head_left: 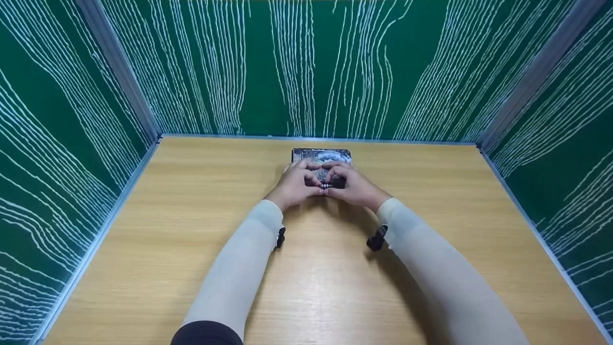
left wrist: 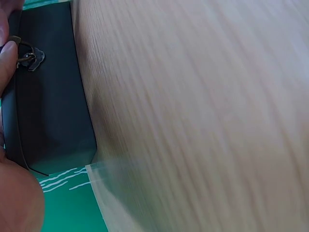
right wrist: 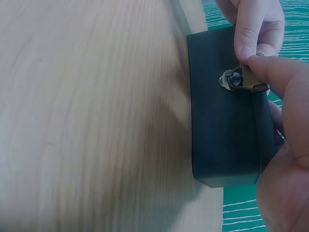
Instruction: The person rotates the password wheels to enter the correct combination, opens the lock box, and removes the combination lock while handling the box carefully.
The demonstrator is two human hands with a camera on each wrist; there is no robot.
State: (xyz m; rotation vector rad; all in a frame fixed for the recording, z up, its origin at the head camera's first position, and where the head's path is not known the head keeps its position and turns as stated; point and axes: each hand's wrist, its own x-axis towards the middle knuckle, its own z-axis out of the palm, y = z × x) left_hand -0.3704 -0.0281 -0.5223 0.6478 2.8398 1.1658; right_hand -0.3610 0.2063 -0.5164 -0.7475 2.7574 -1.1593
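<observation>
A small dark box (right wrist: 222, 130) with a patterned lid (head_left: 321, 154) stands on the table near its back edge. On its front is a brass-coloured metal clasp (right wrist: 249, 79), its wire loop round a silvery stud plate (left wrist: 35, 59). My left hand (head_left: 296, 184) comes in from the left, thumb and bent index finger at the clasp. From the other side my right hand (head_left: 353, 187) pinches the clasp too, its thumb against the brass piece. Both thumb tips nearly meet there. Other fingers lie over the lid and partly hide it.
The wooden table (head_left: 215, 211) is bounded by green panels (head_left: 258, 96) with white wavy lines, joined by metal posts (head_left: 127, 81). A dark wrist device (head_left: 377, 238) sits on the right sleeve, another (head_left: 280, 237) on the left one.
</observation>
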